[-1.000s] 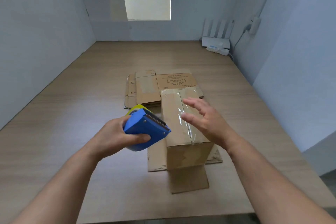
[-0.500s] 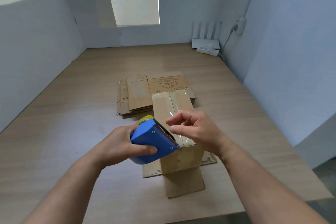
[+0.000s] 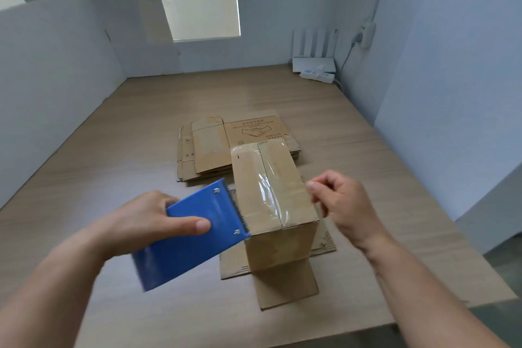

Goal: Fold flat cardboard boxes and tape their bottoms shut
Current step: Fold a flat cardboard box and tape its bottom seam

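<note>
Nearest the camera, two bare forearms reach over the front edge of the wooden worktop (image 3: 113, 164). The left hand (image 3: 147, 223) grips a blue tape dispenser (image 3: 195, 237), thumb laid flat across its top face and the other fingers wrapped round behind. The dispenser is tilted, and its toothed edge lies against the upper left edge of the box (image 3: 282, 243), close to the near corner.

The right hand (image 3: 347, 209) hovers just beside the box's upper right edge, its fingers curled in and its thumb against the forefinger. Whether it pinches anything cannot be told.

The box stands upright in the middle of the worktop between the two hands. Its closed flaps face up, with a strip of clear tape (image 3: 268, 189) running along the centre seam from the near edge to the far edge. Its lower flaps (image 3: 285, 285) lie splayed flat on the worktop towards the camera and out to both sides.

Just behind the box, touching its far side or nearly so, lies a stack of flat cardboard boxes (image 3: 214, 147); the top one bears a printed handshake.

White boards (image 3: 50, 79) fence in the left side and the far left corner. In the far right corner a white router (image 3: 313, 62) stands against the wall with a power strip (image 3: 317, 76) in front of it, and a plug (image 3: 367, 34) sits on the wall above.
</note>
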Demonstrator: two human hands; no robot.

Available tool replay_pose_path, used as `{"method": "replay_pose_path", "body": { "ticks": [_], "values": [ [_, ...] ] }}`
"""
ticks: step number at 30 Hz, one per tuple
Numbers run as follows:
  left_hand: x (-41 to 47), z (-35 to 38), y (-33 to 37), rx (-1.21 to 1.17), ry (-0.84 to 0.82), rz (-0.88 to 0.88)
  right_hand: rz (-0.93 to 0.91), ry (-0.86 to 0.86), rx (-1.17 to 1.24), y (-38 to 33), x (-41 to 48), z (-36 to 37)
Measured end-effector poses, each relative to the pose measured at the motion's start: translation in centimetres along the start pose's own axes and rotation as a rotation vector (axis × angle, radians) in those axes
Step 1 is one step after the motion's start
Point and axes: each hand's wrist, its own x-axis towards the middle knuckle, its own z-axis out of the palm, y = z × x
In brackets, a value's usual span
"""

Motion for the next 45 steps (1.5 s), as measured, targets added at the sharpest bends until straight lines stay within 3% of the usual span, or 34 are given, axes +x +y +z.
{"method": "replay_pose_path", "body": {
  "ticks": [6,15,23,26,28,30,33,38,45],
  "values": [
    [0.0,0.5,-1.6,0.115,-0.179,-0.228,0.234,-0.001,0.058,3.2,-1.7,-1.5],
    [4.1,1.1,-1.1,0.243,-0.206,-0.283,0.327,0.112,0.053,5.6,-1.1,-1.2],
    [6.0,3.3,-1.3,0.213,-0.236,-0.337,0.545,-0.029,0.116,7.4,-0.5,-1.1],
    [6.3,3.3,-1.4,0.194,-0.220,-0.337,0.618,-0.040,-0.357,7.8,-0.3,-1.8],
    [6.3,3.3,-1.5,0.212,-0.214,-0.331,0.546,0.097,-0.551,8.0,-0.7,-1.9],
    [6.3,3.4,-1.5,0.222,-0.214,-0.342,0.342,0.204,-0.516,7.6,-1.2,-1.0],
    [6.3,3.4,-1.5,0.217,-0.219,-0.347,0.164,0.165,-0.563,6.8,-1.7,1.6],
    [5.7,3.5,-2.0,0.175,-0.250,-0.319,0.202,0.179,-0.414,7.3,-1.7,2.3],
    [3.2,1.0,-4.3,0.228,-0.202,-0.385,0.177,0.161,-0.407,7.1,-1.1,2.4]
  ]
}}
